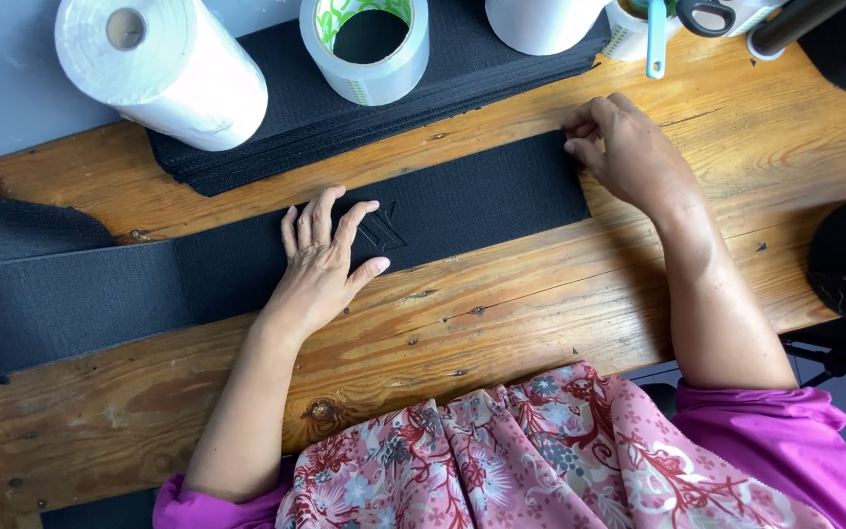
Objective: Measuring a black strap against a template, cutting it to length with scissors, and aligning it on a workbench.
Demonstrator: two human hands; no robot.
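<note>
We've got the black woven strip (247,264) lying across the bench (540,323) middle, w/ an embossed mark. Our left hand (320,264) lies flat, fingers spread, on it; our right hand (629,147) pinches its cut end near the back edge. Coarse, matte, long rectangle.

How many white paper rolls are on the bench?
2: one white paper roll lying at the top left, another at the top centre, cut off by the frame. More may be out of view.

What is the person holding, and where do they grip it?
The right hand pinches the end of the black strip; the left hand lies flat on its middle.
</note>
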